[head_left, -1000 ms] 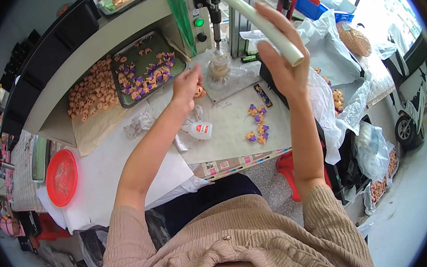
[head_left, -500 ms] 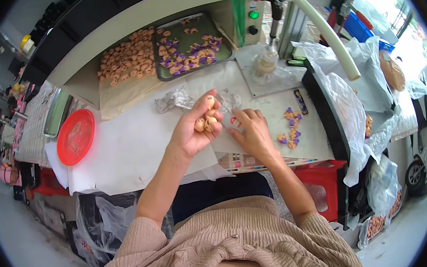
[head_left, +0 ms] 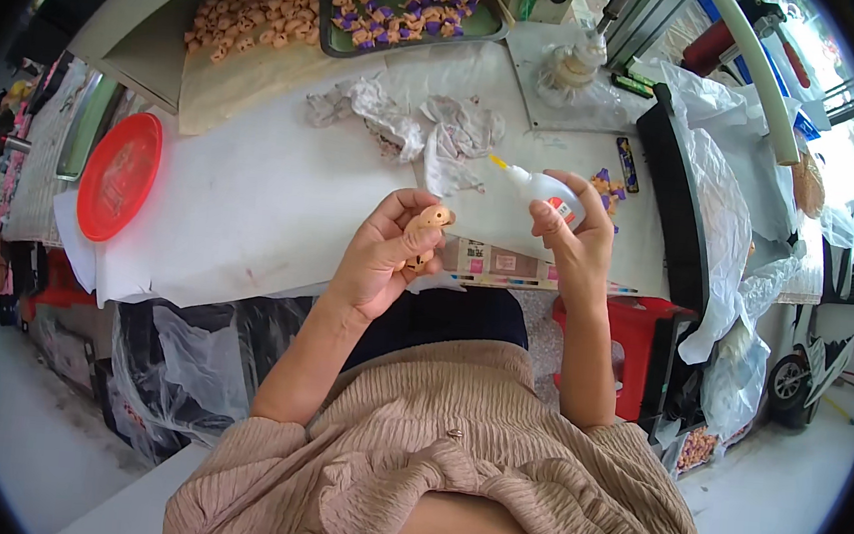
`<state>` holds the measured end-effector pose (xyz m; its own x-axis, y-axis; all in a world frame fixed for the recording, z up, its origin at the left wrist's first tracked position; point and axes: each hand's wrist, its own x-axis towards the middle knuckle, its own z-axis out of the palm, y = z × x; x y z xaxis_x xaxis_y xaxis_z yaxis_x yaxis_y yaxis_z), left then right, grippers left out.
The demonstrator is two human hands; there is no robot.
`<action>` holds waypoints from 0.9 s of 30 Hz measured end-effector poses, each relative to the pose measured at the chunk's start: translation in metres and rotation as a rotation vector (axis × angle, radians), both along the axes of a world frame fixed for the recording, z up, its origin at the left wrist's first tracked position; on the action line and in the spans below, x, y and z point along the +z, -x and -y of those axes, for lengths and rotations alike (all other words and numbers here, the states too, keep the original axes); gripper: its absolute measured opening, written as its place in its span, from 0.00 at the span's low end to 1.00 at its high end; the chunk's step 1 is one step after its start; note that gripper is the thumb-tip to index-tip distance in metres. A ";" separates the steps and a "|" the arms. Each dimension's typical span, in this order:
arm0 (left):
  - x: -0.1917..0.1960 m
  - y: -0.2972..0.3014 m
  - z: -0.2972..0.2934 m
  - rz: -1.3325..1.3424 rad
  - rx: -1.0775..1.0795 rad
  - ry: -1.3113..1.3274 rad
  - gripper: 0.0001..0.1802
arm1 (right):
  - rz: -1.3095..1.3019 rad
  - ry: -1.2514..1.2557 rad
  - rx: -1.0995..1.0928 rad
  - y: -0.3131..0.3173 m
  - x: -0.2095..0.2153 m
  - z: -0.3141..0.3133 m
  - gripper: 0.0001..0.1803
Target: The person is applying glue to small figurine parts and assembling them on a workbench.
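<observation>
"White paper covers the counter in the head view, with crumpled whitish cloths beyond the left grip. What's changed?"

"The white bottle has left the counter; the right grip now grasps it, yellow nozzle pointing leftward."

"And the left?"

"Clasping small peach-coloured pieces, so both grips are occupied, bottle and pieces near each other."

Tan crinkled top — ruffled neckline, short sleeves, tiny front ornament — dark navy bottoms.
</observation>
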<state>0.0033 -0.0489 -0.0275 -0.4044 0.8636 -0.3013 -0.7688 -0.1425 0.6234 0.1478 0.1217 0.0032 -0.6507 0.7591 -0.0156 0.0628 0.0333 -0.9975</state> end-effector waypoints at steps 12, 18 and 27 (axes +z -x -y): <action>-0.027 -0.001 -0.009 -0.035 -0.099 -0.011 0.25 | -0.104 -0.303 0.002 -0.011 -0.006 0.015 0.21; -0.032 -0.003 -0.016 -0.087 -0.040 0.002 0.22 | -0.041 -0.342 -0.013 -0.005 -0.011 0.012 0.22; -0.032 -0.004 -0.021 -0.083 -0.025 0.044 0.21 | 0.023 -0.361 0.000 -0.005 -0.018 0.008 0.21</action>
